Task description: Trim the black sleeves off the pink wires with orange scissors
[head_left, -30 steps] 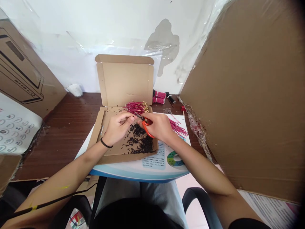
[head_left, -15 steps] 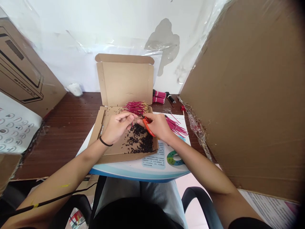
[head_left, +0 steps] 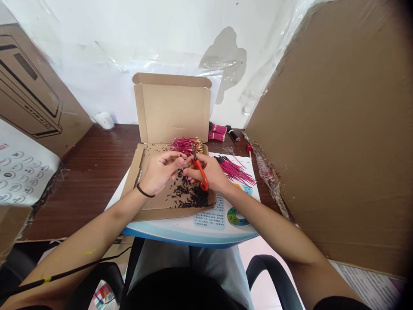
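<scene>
My left hand (head_left: 161,171) pinches a thin pink wire (head_left: 185,175) over the open cardboard box (head_left: 142,159). Close beside it, my right hand (head_left: 211,173) is closed round orange-handled pliers (head_left: 200,168), whose tip points up and away from me. A heap of black snippings (head_left: 191,193) lies in the box under both hands. Pink wires with gold tips (head_left: 187,144) rest at the box's far edge, and another fan of pink wires (head_left: 235,168) lies to the right on a white printed board (head_left: 213,219).
Bundled pink wires (head_left: 217,131) and a black bundle (head_left: 232,132) lie by the wall on the dark wooden table (head_left: 93,172). A large cardboard sheet (head_left: 335,129) stands at the right, a printed carton (head_left: 29,94) at the left. A chair arm (head_left: 274,275) sits below.
The pliers have swung from lying sideways to pointing up and away. My right hand has shifted slightly left toward my left hand. The pinched wire now hangs between the hands.
</scene>
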`<state>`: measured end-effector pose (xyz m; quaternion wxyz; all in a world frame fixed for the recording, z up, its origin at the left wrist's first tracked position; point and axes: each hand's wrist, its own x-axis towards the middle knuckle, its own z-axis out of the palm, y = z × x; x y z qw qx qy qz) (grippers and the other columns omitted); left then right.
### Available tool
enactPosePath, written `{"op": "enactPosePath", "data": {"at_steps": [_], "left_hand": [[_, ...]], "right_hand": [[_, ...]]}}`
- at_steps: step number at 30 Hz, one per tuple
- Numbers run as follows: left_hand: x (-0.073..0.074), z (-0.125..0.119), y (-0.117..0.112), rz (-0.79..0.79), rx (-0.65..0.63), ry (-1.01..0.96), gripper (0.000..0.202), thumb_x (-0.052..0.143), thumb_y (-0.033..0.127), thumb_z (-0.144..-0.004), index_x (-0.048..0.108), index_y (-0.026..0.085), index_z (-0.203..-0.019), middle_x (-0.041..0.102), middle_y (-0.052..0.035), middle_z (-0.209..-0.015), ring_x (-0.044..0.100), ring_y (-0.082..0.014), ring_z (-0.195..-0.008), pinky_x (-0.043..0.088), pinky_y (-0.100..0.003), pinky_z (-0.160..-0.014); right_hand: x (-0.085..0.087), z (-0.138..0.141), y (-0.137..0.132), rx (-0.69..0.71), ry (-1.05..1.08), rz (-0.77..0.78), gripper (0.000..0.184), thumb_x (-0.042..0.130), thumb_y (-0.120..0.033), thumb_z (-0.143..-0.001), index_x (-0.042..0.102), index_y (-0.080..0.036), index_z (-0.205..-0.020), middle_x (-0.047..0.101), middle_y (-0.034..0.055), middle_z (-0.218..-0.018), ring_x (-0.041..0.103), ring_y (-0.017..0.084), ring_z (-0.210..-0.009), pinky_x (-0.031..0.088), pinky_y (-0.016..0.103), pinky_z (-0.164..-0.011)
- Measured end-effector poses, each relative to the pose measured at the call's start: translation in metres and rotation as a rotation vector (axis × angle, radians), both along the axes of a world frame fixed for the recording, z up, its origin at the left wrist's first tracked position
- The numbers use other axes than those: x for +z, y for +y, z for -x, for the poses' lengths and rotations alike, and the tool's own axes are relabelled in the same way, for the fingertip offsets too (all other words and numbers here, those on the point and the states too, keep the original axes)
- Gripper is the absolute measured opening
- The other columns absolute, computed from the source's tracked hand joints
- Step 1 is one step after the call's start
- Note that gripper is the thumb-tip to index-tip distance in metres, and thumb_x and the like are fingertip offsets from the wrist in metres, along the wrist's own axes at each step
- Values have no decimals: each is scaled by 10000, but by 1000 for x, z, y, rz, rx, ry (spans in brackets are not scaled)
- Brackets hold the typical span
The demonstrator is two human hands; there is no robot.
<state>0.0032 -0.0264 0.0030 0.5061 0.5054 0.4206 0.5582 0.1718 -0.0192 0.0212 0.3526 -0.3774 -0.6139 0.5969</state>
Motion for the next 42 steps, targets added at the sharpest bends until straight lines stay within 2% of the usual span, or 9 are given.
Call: {"op": "enactPosePath", "data": {"at_steps": [3, 8, 14, 23, 30, 33, 36, 39, 42], "left_hand": [[1, -2, -1, -18, 23, -23, 380, 836, 418, -667, 699, 202, -948, 679, -2, -671, 462, -52, -401, 311, -190, -325], [1, -1, 1, -38, 23, -13, 329, 822, 422, -686, 696, 193, -887, 698, -4, -686, 436, -37, -364, 331, -195, -326], [-5, 2, 2, -52, 33, 33, 309, 787, 422, -732, 707, 193, -924, 699, -18, -693, 479, -54, -405, 355, -196, -338], [1, 1, 0, -107, 34, 41, 287, 782, 423, -744, 728, 194, -907, 691, -25, -652, 551, -85, -471, 437, -202, -388], [3, 6, -1, -131, 23, 174, 349, 728, 420, -793, 733, 186, -1052, 764, -92, -857, 675, -144, -660, 507, -228, -488], [11, 15, 0, -192, 46, 338, 345, 676, 446, -821, 731, 182, -1036, 771, -112, -956, 712, -193, -824, 547, -273, -607], [21, 34, 4, -301, 61, 698, 337, 581, 473, -869, 755, 190, -814, 772, -95, -983, 695, -212, -917, 534, -315, -787], [26, 60, 13, -278, 175, 1049, 393, 520, 486, -875, 735, 196, -718, 768, -85, -836, 681, -230, -841, 493, -301, -739], [26, 85, 23, -130, 237, 1271, 417, 468, 475, -872, 734, 193, -717, 747, -105, -755, 679, -264, -779, 458, -316, -687]], "right_hand": [[0, 1, -1, -9, -6, -24, 347, 784, -385, -648, 591, -208, -875, 630, -52, -625, 581, 124, -569, 481, 278, -590], [2, 1, -1, -16, 24, -16, 355, 802, -366, -629, 576, -206, -851, 611, -64, -604, 563, 114, -542, 464, 255, -562], [4, 1, -2, -8, 44, 29, 376, 827, -350, -593, 578, -214, -839, 600, -70, -621, 567, 113, -549, 495, 264, -572], [-2, -1, 2, 42, 164, 66, 378, 817, -362, -609, 592, -206, -868, 613, -47, -721, 561, 109, -628, 473, 262, -622], [10, -12, 8, 65, 40, 4, 365, 760, -308, -649, 555, -216, -936, 570, -58, -703, 517, 103, -609, 428, 261, -614], [28, -34, 18, 63, -80, -108, 349, 730, -298, -670, 551, -203, -953, 585, -46, -711, 529, 112, -629, 438, 276, -649], [49, -64, 28, -8, -436, -346, 217, 674, -254, -704, 598, -185, -895, 584, -38, -701, 507, 114, -629, 391, 262, -632], [60, -86, 33, -171, -826, -535, 126, 637, -189, -718, 642, -189, -844, 627, -19, -722, 507, 123, -643, 342, 256, -627], [50, -92, 35, -194, -1017, -600, 126, 566, -147, -772, 669, -189, -830, 643, 14, -694, 493, 133, -609, 290, 259, -584]]}}
